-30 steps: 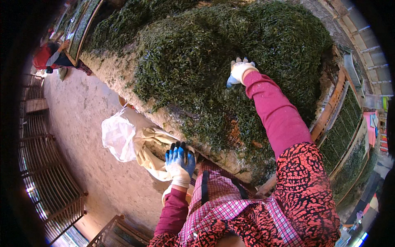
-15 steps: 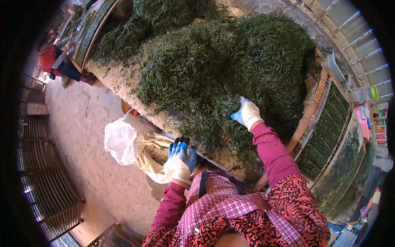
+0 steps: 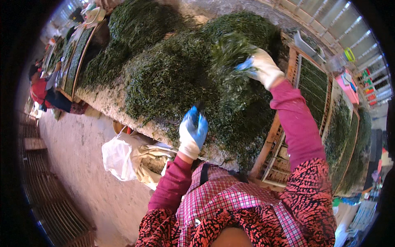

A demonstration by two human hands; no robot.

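A large heap of dark green, stringy leaves (image 3: 164, 70) covers the rough ledge in front of me. My right hand (image 3: 261, 68), in a white glove with a blue palm, is closed on a bunch of the leaves (image 3: 232, 53) above the heap's right part. That bunch is blurred by motion, and some strands trail below it. At the near edge of the heap is my left hand (image 3: 192, 131), gloved the same way. Its fingers point forward with the thumb apart, and the dark fingertips blend into the leaves. Nothing shows in its grasp.
At right stands a wooden-edged rack (image 3: 269, 144) beside leaf-covered trays (image 3: 312, 82). A white plastic bag (image 3: 117, 158) and beige cloth (image 3: 144, 164) hang by the ledge. Another person in red (image 3: 39, 90) works at far left. Slatted racks (image 3: 53, 197) line the left floor.
My right hand has risen away from me and to the right with a bunch of leaves. My left hand has moved from beside the cloth forward to the heap's edge. The view has shifted.
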